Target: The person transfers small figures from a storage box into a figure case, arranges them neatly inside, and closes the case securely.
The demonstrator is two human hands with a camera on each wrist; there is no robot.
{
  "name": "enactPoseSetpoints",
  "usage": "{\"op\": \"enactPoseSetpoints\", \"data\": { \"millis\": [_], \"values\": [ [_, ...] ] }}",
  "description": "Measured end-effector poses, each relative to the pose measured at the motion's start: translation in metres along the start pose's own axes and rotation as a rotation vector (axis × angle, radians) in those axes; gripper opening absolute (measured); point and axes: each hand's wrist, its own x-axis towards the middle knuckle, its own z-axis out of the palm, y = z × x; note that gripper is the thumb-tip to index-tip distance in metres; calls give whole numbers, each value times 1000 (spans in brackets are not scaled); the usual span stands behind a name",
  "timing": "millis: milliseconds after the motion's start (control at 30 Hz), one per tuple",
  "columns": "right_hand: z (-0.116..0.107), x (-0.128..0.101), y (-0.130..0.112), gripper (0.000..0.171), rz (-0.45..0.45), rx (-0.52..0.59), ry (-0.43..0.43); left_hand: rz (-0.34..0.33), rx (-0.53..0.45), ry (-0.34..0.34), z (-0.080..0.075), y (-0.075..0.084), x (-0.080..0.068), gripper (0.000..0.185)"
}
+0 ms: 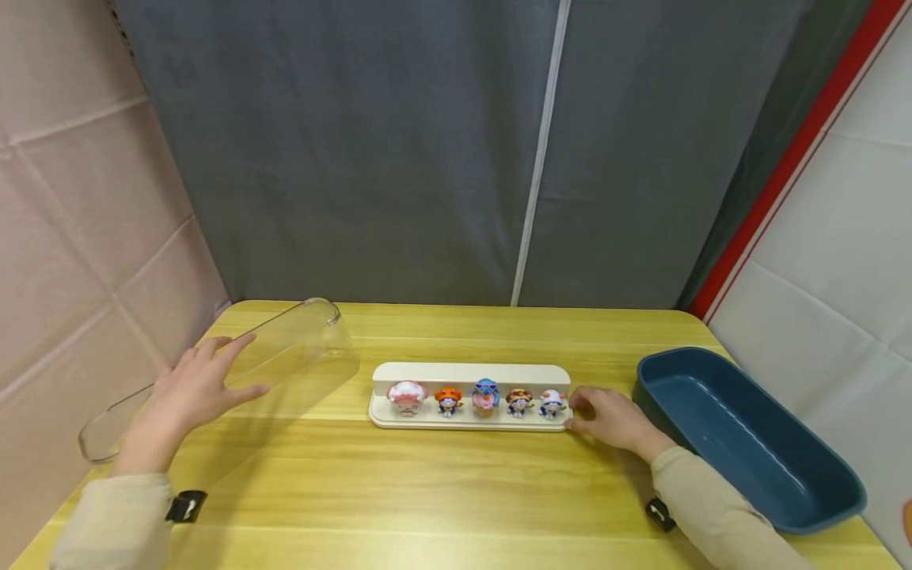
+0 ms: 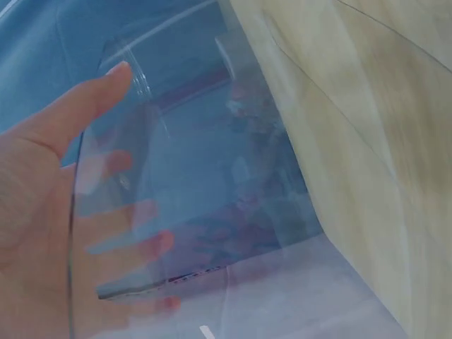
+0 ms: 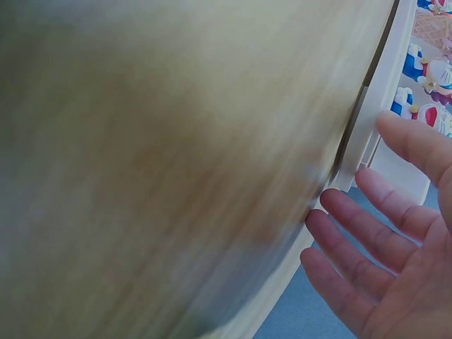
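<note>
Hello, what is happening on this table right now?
A person sits at a yellow wooden table. Their left hand holds a long clear plastic cover, lifted and tilted at the table's left side. Their right hand touches the right end of a white oblong display base, where five small cartoon figurines stand in a row. A dark blue plastic tub sits at the right.

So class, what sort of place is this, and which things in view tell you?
Probably a staged recording booth, not a home: a small wooden table hemmed in by a zipped grey fabric backdrop and padded wall panels, with only a few props set out, such as the figurine tray.
</note>
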Motion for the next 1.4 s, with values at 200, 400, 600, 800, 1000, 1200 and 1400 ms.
{"op": "enactPoseSetpoints", "data": {
  "millis": [200,400,600,800,1000,1200,1400],
  "values": [
    [0,0,0,24,-4,-3,2,35,-6,42,3,-7,-2,83],
    [0,0,1,25,0,-8,0,75,0,92,8,-14,-1,80],
    [-1,1,1,25,-8,-9,0,102,-11,127,13,-18,0,75],
    [0,0,1,25,-5,-12,0,122,-27,140,13,-18,-1,73],
    [0,0,1,25,5,-1,-5,134,-41,151,13,-18,0,72],
    [0,0,1,26,-1,-2,-3,136,-57,155,13,-19,-1,71],
    [0,1,2,26,-1,-1,-4,154,-75,167,12,-18,-1,70]
  ]
}}
